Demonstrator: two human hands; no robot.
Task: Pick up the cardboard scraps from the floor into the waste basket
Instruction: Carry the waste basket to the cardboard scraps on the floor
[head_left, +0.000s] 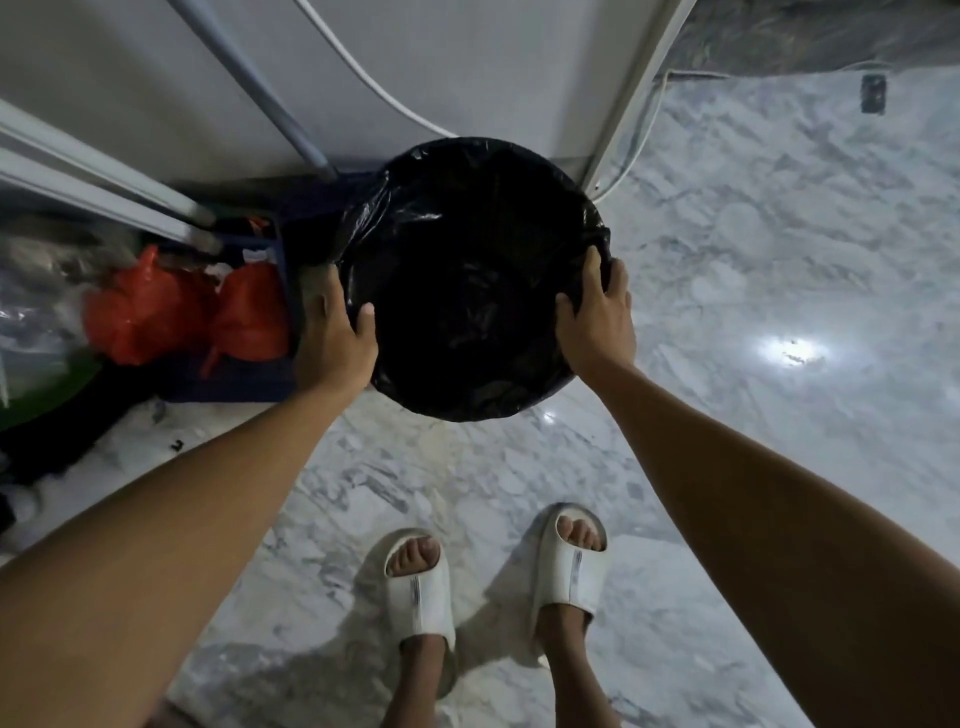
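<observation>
Both the left hand (332, 332) and right hand (597, 317) grip the waste basket (467, 270) rim by the wall, likely fetching it; next, carry it to the unseen scraps.

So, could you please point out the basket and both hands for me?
basket (467, 171): head view, far rim, black liner.
left hand (335, 343): head view, back of hand.
right hand (602, 322): head view, back of hand.

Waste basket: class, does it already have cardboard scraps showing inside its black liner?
No, the waste basket, gripped at its rim by the left hand and right hand, shows only dark black liner inside.
</observation>
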